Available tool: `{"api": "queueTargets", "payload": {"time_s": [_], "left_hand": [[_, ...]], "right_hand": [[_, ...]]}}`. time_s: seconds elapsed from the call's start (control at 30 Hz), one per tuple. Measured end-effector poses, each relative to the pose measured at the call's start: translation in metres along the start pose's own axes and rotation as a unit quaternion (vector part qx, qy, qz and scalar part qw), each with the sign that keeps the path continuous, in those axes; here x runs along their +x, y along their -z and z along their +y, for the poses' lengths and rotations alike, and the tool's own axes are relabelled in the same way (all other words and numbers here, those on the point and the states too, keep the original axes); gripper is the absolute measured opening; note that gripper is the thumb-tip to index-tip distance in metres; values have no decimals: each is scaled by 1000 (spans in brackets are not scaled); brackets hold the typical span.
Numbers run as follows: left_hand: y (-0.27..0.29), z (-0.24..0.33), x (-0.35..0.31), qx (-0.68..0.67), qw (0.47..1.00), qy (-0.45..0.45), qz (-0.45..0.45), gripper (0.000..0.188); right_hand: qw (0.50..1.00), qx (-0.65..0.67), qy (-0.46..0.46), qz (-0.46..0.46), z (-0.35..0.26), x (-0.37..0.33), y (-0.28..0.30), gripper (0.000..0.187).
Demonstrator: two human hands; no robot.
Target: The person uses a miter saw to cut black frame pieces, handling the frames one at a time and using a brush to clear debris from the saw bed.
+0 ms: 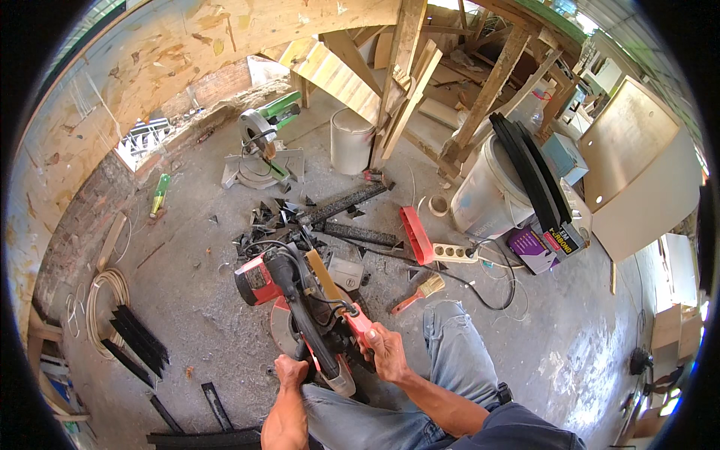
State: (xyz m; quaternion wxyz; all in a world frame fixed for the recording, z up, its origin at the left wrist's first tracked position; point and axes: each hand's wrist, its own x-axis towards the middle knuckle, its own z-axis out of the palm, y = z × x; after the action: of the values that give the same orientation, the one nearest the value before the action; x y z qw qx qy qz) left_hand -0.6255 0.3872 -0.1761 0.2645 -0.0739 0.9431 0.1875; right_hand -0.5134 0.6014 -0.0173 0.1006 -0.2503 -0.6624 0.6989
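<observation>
The red saw (300, 300) sits on the concrete floor (195, 315) just in front of the person's knees, slightly below the centre of the view. The right hand (386, 352) grips the saw's red handle (360, 322), fingers wrapped tight around it. The left hand (291, 371) lies at the saw's near edge, at about 7 o'clock from the handle; its fingers are curled against the base, though I cannot tell what exactly they hold. A wooden strip (321, 274) lies across the saw — pointing toward 11 o'clock.

At 12 o'clock from the saw, dark offcuts (274, 217) and long black strips (352, 201) litter the floor. Further on at 12 o'clock stands a second saw (259, 154), grey and green. At 2 o'clock lie a red level (416, 235), a white socket strip (454, 253) and a brush (420, 292) with an orange handle. A white bucket (351, 140) stands at 1 o'clock, and a bigger tub (487, 195) with black boards (529, 176) leaning in it stands further right at 2 o'clock. At 9 o'clock, well apart, lie a coil of pale cable (105, 300) and more black strips (139, 337) — near a brick wall (79, 225).
</observation>
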Motion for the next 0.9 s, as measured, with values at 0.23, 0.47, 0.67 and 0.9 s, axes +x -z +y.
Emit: {"api": "queueTargets", "payload": {"time_s": [0.23,0.47,0.67,0.9], "left_hand": [[6,7,-6,-10,1000,-10,4,58],[1,-1,0,-13,1000,-12,4,54],[6,8,-7,-4,1000,-4,4,54],[6,4,-4,-4,1000,1,2,54]], "right_hand": [[1000,-2,7,-1,1,0,3,51],[1000,-10,9,-3,-3,-1,1,52],[1000,-16,9,0,-2,0,2,51],[1000,-1,-5,-7,-1,-2,1,59]]}}
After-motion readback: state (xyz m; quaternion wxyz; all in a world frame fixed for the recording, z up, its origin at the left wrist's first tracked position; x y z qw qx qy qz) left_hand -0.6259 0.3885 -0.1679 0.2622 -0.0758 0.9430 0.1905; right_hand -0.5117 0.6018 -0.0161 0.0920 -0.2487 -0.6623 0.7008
